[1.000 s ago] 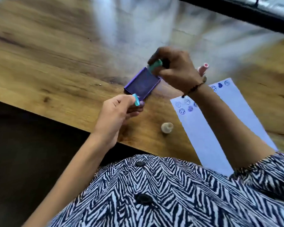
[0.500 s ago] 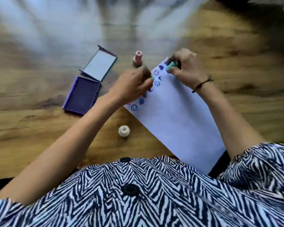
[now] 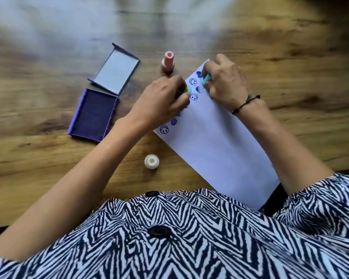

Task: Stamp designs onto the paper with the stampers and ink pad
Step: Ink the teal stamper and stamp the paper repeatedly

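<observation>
A white paper sheet (image 3: 220,141) lies slanted on the wooden table, with several blue smiley and blob prints along its far left edge. My left hand (image 3: 161,101) grips a small stamper with a yellow-green top (image 3: 186,90) over that edge. My right hand (image 3: 226,81) holds a teal stamper (image 3: 206,79) pressed near the paper's far corner. The purple ink pad (image 3: 93,113) lies open to the left, its lid (image 3: 116,72) folded back.
A pink stamper (image 3: 168,61) stands upright beyond my left hand. A white stamper (image 3: 151,161) stands near the paper's left edge, close to my body. The table's near edge runs under my striped shirt.
Both hands left the ink pad and moved right onto the paper's far end with their stampers. In the last half second they have barely shifted.
</observation>
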The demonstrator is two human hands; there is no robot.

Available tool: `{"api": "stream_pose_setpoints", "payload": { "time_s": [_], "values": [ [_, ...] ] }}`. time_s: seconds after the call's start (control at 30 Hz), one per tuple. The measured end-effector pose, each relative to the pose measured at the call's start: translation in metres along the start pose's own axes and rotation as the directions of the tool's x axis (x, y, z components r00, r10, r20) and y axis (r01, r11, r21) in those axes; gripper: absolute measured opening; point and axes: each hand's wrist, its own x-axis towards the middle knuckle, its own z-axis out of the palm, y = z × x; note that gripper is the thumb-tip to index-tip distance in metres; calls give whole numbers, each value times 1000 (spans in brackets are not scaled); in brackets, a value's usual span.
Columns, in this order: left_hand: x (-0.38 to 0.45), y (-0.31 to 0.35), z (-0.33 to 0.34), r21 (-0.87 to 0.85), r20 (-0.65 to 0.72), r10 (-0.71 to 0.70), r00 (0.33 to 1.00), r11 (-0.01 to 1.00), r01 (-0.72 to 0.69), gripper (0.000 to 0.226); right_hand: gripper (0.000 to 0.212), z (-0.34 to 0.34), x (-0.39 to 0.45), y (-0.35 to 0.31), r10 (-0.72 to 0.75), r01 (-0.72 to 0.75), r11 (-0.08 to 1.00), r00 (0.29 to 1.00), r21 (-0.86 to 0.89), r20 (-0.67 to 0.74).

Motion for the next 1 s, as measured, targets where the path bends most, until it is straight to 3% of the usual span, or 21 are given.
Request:
{"api": "stream_pose_setpoints", "payload": {
  "time_s": [0.2, 0.3, 0.47, 0.57, 0.67, 0.73, 0.83, 0.9, 1.0],
  "values": [
    [0, 3, -1, 22, 7, -10, 1000, 1000, 10, 28, 19, 1, 0, 0, -3, 3, 1000, 1000, 6, 10],
    [0, 4, -1, 30, 16, -9, 1000, 999, 9, 27, 22, -11, 3, 7, 25, -32, 984, 999, 175, 43],
    [-2, 4, -2, 34, 26, -7, 1000, 999, 7, 28, 23, -46, -11, 23, 282, -165, 760, 955, 629, -89],
    [-1, 7, -4, -1, 22, -15, 1000, 1000, 15, 26, 22, -53, -23, 19, 317, -196, 695, 947, 692, -50],
    [-3, 8, -10, -166, -20, -109, 994, 981, 104, 22, 17, -53, -31, 7, 297, -216, 642, 955, 736, 21],
    [-5, 9, -14, -407, 17, -213, 977, 891, 202, 20, 16, -53, -35, -4, 285, -217, 573, 957, 791, 55],
    [-12, 14, -16, -716, 115, -259, 959, 648, 261, 16, 22, -51, -40, -23, 232, -182, 468, 970, 865, 78],
    [-15, 18, -15, -811, 148, -263, 953, 520, 269, 15, 23, -49, -43, -33, 207, -146, 434, 977, 889, 59],
    [-18, 23, -15, -857, 156, -281, 947, 438, 271, 16, 21, -47, -45, -42, 204, -116, 446, 979, 887, 25]
  ]
}}
